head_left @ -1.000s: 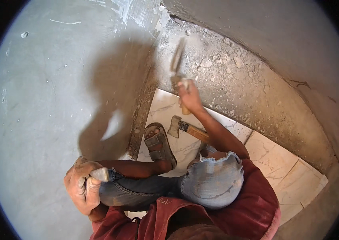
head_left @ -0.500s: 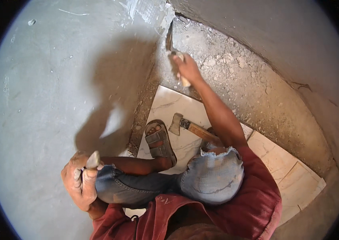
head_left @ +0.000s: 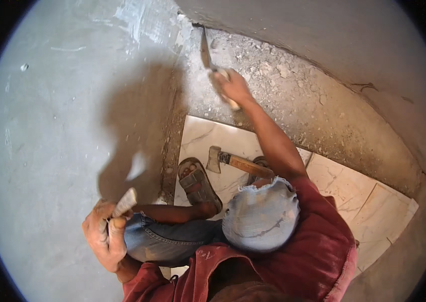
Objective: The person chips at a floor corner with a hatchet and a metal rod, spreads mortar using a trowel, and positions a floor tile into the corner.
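My right hand (head_left: 234, 88) is closed round the light handle of a trowel (head_left: 205, 50). Its narrow blade stretches away over rough, crumbly ground (head_left: 253, 63), with the tip close to the far wall, near the corner. At lower left my left hand (head_left: 106, 231) is raised and grips a pale, dusty, handle-like piece (head_left: 125, 201) that sticks up past the thumb. Whatever else belongs to that piece is hidden by the fingers. Between my feet, a hatchet (head_left: 214, 159) with a wooden handle lies on a marbled floor tile (head_left: 198, 136).
A grey plastered wall (head_left: 57, 141) rises at left, and another wall (head_left: 323, 30) bounds the far right side. Loose rubble (head_left: 278, 70) covers the strip beyond the tiles. More tiles (head_left: 343, 176) lie to the right. My sandalled foot (head_left: 198, 183) stands beside the hatchet head.
The trowel tip has shifted slightly rightward from the corner, and its blade shows more broadly. The piece in my left hand is tilted further right. The whole view has shifted a little.
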Demonstrator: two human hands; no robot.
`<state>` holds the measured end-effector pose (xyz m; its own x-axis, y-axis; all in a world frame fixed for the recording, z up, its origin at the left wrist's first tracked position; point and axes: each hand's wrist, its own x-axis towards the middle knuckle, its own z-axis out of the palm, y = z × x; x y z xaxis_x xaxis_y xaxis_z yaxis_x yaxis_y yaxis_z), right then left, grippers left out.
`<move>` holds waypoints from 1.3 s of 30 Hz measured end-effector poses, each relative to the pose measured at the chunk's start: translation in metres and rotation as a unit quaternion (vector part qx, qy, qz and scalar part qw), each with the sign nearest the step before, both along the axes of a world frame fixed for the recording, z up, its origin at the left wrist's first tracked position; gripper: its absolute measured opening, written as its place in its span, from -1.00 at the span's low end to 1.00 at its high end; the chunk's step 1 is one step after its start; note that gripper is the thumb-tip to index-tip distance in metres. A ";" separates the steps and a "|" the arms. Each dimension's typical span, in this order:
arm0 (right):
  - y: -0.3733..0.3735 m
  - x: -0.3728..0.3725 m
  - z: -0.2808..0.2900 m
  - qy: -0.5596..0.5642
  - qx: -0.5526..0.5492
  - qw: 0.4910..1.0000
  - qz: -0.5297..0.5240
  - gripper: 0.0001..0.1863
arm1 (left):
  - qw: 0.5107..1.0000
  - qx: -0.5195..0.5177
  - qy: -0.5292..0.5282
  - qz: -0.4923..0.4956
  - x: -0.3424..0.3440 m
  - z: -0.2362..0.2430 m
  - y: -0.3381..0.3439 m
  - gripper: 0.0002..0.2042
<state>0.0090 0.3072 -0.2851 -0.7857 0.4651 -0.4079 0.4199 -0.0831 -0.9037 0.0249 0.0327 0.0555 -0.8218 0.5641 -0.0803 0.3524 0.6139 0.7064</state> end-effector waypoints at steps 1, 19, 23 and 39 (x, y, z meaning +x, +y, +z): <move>0.003 0.023 -0.007 -0.007 -0.010 0.999 -0.037 -0.59 | 1.000 -0.002 -0.002 -0.028 -0.003 0.000 -0.003 -0.74; 0.035 0.061 0.021 -0.146 0.186 0.968 0.077 -0.55 | 0.998 -0.046 0.029 -0.045 -0.004 -0.001 0.000 -0.70; 0.051 0.138 0.021 -0.160 0.102 0.981 -0.039 -0.57 | 0.998 -0.027 0.035 -0.050 -0.002 0.002 -0.004 -0.71; 0.011 0.176 0.033 -0.025 0.434 0.808 0.398 -0.45 | 0.996 -0.059 0.041 -0.046 -0.003 -0.001 -0.004 -0.72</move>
